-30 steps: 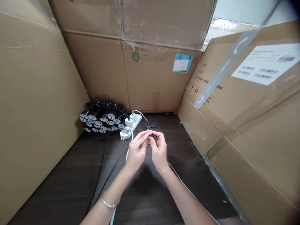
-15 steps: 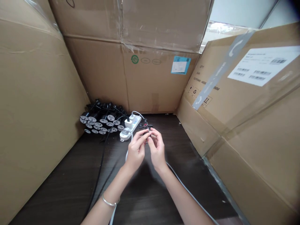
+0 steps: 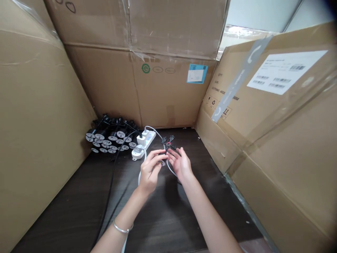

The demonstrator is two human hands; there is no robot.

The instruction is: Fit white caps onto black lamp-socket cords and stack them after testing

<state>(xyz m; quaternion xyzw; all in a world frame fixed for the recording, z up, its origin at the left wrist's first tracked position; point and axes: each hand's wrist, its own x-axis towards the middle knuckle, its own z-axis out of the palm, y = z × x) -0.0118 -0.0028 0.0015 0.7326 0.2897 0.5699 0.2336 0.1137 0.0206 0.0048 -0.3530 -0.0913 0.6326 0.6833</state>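
My left hand [image 3: 150,170] has its fingers closed around a small black device [image 3: 168,144] with several arms at its top, a red spot in the middle and a round white end below. My right hand [image 3: 181,163] is open beside it, palm turned up and fingers spread, with the fingertips near or touching the device. Just left of the device lies a white power strip [image 3: 150,142] with white plugs in it. Several black cylinders with white round ends [image 3: 106,142] are stacked farther left.
Cardboard boxes stand at the left [image 3: 39,116], the back [image 3: 168,91] and the right [image 3: 263,140] of the dark table [image 3: 163,225]. A black cable [image 3: 110,189] and white cables run across the table from the strip.
My right hand has opened and moved slightly right, its palm now turned up. More of the device shows, including its arms and white end. The view has shifted a little.
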